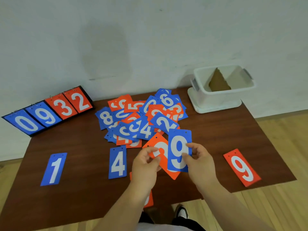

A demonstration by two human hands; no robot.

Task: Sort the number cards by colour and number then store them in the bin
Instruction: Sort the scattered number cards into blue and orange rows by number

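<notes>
A heap of blue and red number cards lies mid-table. My right hand pinches a blue 9 card held upright above the table. My left hand pinches a tilted red card partly behind the blue 9; its number is partly hidden. Laid out flat are a blue 1 card, a blue 4 card and a red 9 card. Another red card shows beneath my left forearm. The white bin stands at the back right corner.
A black scoreboard stand showing 0, 9, 3, 2 sits at the back left. The bin holds a brown cardboard divider and rests on its lid. The dark wooden table meets a white wall behind; wood floor lies to the right.
</notes>
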